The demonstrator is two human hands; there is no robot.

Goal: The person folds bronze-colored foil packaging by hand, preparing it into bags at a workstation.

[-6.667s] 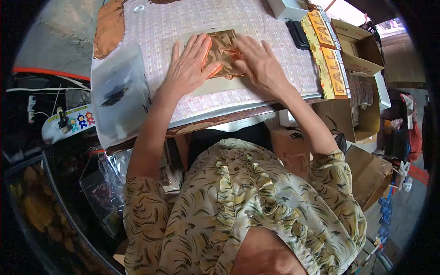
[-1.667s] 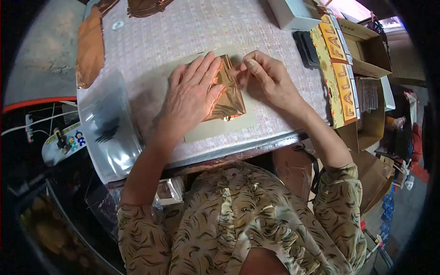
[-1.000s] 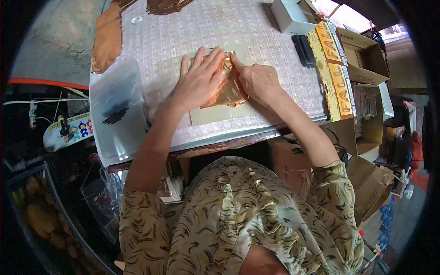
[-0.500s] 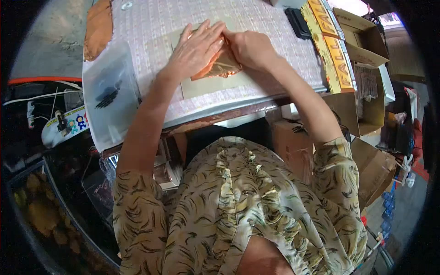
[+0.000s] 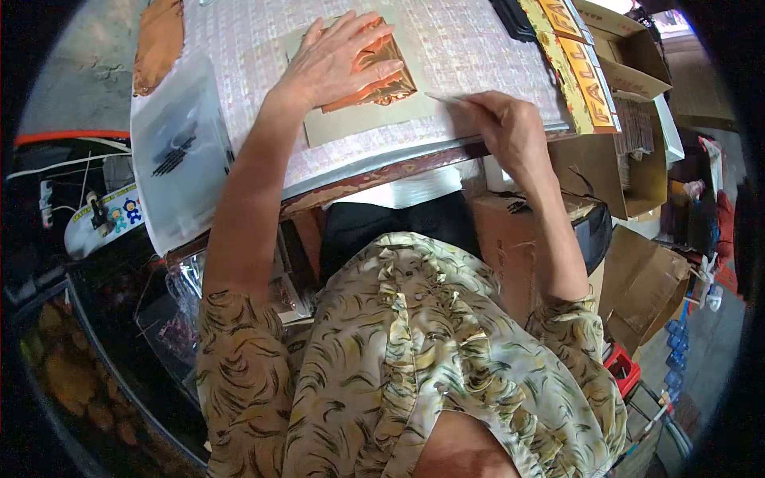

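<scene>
My left hand (image 5: 339, 64) lies spread on a shiny copper-coloured foil piece (image 5: 402, 80), its fingers apart. Beneath the foil is a beige sheet (image 5: 339, 126) on the patterned table cover. Nearer the table's front edge, my right hand (image 5: 510, 127) is off the foil to the right. Its thumb and fingers pinch a thin, pointed, pale item (image 5: 446, 98), too blurred to name.
A clear plastic sheet with dark strips (image 5: 179, 151) lies at the table's left, below a brown-orange piece (image 5: 159, 46). A black case (image 5: 514, 20) and yellow "FALL" signs (image 5: 588, 84) are at the right. Cardboard boxes (image 5: 633, 56) stand beyond.
My right hand has moved off the foil, right and towards me, and now pinches a thin item. My left hand stays on the foil, fingers more spread. The view has shifted slightly.
</scene>
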